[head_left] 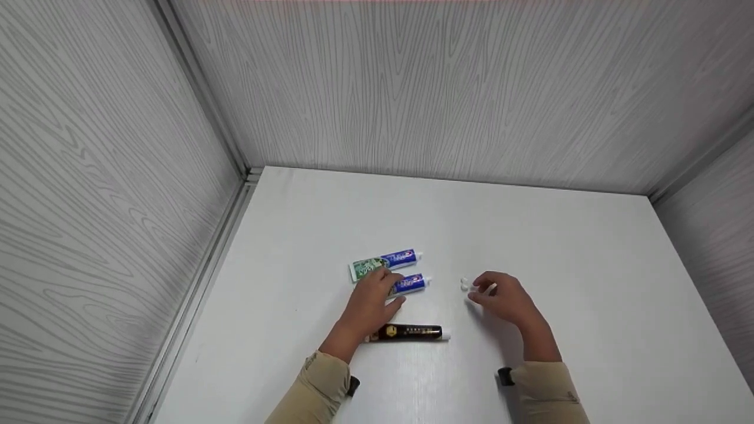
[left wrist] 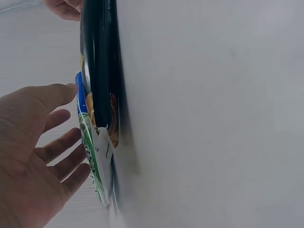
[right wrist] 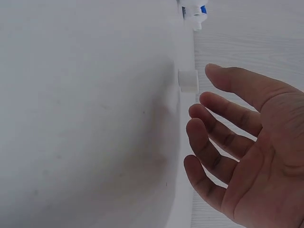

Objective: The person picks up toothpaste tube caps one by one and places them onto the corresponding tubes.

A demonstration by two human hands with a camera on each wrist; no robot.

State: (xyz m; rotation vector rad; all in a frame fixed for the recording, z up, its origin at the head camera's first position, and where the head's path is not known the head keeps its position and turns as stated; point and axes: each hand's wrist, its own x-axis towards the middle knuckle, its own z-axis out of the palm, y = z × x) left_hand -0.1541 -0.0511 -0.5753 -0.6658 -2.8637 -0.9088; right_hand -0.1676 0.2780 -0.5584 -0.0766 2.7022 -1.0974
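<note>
From my end I see the white worktop (head_left: pixel 565 259). A back panel (head_left: pixel 447 88) printed in grey wood grain stands along its far edge, with a matching left panel (head_left: pixel 100 206) and right panel (head_left: pixel 716 215) flanking it. A grey rail (head_left: pixel 197 294) follows the left edge, meeting an upright strip (head_left: pixel 206 88) near the far-left corner.

The left hand (head_left: pixel 370 300) is palm-down, fingers relaxed; the right hand (head_left: pixel 508 299) bends loosely (thumb apart).

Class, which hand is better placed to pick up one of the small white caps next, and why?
Probably the right hand: its parted thumb and fingers are right beside the small white caps. The left hand is farther away, over by the middle tube.
</note>
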